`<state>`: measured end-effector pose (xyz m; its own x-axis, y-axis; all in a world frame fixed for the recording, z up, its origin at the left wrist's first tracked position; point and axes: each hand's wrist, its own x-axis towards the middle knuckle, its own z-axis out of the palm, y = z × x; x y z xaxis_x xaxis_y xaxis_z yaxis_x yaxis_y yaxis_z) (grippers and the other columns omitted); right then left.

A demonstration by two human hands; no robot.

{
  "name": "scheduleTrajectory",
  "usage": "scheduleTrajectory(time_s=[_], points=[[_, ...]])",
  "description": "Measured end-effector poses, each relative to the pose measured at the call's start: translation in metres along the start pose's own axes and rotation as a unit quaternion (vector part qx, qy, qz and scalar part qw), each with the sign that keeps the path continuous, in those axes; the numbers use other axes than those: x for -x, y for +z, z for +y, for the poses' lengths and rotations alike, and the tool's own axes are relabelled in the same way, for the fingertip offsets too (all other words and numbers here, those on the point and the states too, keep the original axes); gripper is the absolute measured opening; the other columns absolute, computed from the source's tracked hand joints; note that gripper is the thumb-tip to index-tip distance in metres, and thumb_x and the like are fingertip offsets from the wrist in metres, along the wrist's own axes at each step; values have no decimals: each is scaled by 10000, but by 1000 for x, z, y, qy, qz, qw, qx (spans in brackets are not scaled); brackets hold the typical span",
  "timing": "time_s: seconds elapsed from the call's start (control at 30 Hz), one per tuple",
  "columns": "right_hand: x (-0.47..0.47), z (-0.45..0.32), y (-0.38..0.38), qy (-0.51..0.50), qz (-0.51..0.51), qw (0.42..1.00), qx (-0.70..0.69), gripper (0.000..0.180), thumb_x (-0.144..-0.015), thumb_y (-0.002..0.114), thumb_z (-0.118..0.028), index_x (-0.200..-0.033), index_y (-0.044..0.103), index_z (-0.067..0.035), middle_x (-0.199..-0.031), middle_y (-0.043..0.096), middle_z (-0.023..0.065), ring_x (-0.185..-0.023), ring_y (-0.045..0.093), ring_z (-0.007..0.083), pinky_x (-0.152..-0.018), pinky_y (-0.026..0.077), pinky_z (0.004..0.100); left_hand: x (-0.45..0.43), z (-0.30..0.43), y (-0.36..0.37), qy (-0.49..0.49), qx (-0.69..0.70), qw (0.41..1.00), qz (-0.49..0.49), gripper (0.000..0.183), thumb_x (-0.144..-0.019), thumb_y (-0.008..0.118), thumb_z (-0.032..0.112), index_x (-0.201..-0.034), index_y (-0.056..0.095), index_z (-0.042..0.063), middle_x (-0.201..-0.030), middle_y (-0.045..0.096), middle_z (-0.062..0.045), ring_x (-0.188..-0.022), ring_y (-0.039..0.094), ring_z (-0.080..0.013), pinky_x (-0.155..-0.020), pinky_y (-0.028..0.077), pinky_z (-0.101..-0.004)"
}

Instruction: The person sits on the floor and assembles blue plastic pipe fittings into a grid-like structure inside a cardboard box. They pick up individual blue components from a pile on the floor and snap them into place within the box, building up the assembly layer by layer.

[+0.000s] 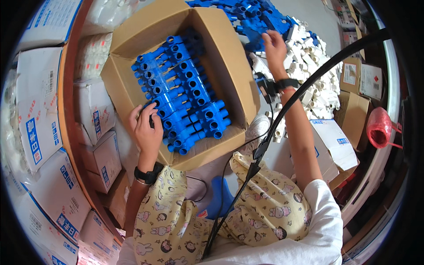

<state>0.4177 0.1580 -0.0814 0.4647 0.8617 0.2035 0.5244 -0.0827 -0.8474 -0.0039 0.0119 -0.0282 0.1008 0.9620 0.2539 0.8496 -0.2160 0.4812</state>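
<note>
Rows of blue plastic pipe fittings [192,79] lie packed in an open cardboard box [228,56] before my knees. My left hand [147,124] is at the box's near left, beside the fittings, with fingers curled around a small dark thing that is mostly hidden. Beyond the box's right side, my right hand [275,46] is raised near a heap of loose blue plastic fittings [255,16] and a heap of white plastic fittings [318,76]; its fingers are bent and nothing shows in them. Black straps sit on both wrists.
Stacked printed cartons [39,102] stand at the left behind a brown edge, with smaller cartons [96,109] beside it. A black cable [318,69] crosses in front of my right arm. At the right are more cartons [334,145] and a roll of red plastic twine [379,127].
</note>
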Motion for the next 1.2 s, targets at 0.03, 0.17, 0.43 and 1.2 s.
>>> scheduleTrajectory(time_s=[0.03, 0.17, 0.43, 1.2], points=[[2, -3, -6, 20, -1, 997, -71, 156, -921, 660, -144, -1004, 651, -13, -855, 674, 69, -794, 633, 150, -729, 509, 291, 1, -1, 1, -16, 24, 1000, -3, 281, -836, 600, -26, -1089, 681, 67, -932, 696, -111, -1089, 606, -210, -966, 441, -354], [17, -23, -43, 179, 18, 922, -343, 148, -959, 618, -96, -1075, 598, -5, -966, 648, 76, -884, 648, 161, -838, 547, 284, 5, -1, 4, -50, 59, 997, -5, 256, -845, 591, -15, -1069, 685, 68, -889, 727, -75, -1144, 576, -231, -1002, 398, -376], [35, -65, -75, 355, 8, 803, -479, 159, -972, 618, -204, -930, 608, -51, -851, 645, 17, -834, 626, 104, -851, 524, 245, -3, 1, 3, -23, 41, 999, 2, 243, -854, 595, 19, -1070, 680, 92, -892, 726, -54, -1125, 560, -255, -1000, 389, -366], [137, -150, 16, -430, -361, 811, 166, 204, -720, 703, -72, -919, 676, -101, -1024, 633, 50, -955, 619, 250, -780, 519, 358, 4, -7, 7, -27, 61, 997, 30, 270, -844, 615, 34, -1084, 699, 124, -846, 720, -27, -1095, 564, -267, -1001, 395, -367]])
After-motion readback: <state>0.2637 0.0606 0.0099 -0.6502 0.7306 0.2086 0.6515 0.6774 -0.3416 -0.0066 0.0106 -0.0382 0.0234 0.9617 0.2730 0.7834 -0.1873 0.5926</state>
